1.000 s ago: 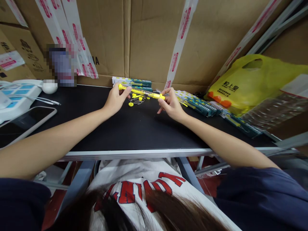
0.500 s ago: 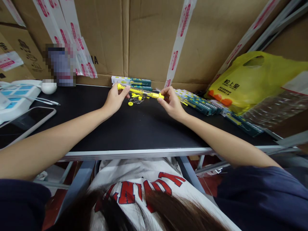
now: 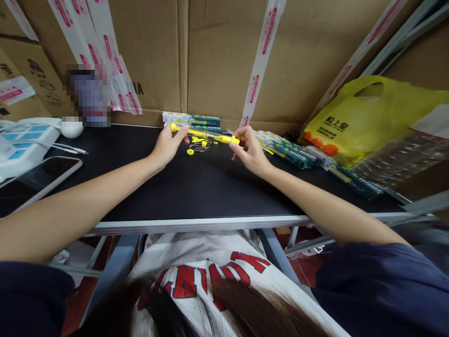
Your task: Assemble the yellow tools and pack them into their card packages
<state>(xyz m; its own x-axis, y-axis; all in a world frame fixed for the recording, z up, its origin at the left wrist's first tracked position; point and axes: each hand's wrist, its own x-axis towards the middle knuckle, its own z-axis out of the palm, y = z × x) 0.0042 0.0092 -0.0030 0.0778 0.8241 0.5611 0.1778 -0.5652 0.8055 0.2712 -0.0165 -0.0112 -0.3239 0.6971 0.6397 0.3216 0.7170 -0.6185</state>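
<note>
A long yellow and clear tube-like tool (image 3: pixel 205 135) is held level above the black table (image 3: pixel 182 187), near its far edge. My left hand (image 3: pixel 168 145) pinches its left end with thumb and fingers. My right hand (image 3: pixel 249 150) pinches its right end by the yellow collar. Below the tool lie small yellow parts and thin wire pieces (image 3: pixel 196 146). Behind it lie green and white boxes (image 3: pixel 192 119) printed with the same tool.
More green boxes (image 3: pixel 291 153) fan out to the right, beside a yellow plastic bag (image 3: pixel 372 119) and a clear bag (image 3: pixel 403 161). At the left are a tablet (image 3: pixel 38 180), a white power strip (image 3: pixel 17 145) and cables. Taped cardboard boxes (image 3: pixel 217 56) wall the back.
Both hands have kept their hold on the tool, which has shifted slightly left and up. My right fingers have regripped a little around its end.
</note>
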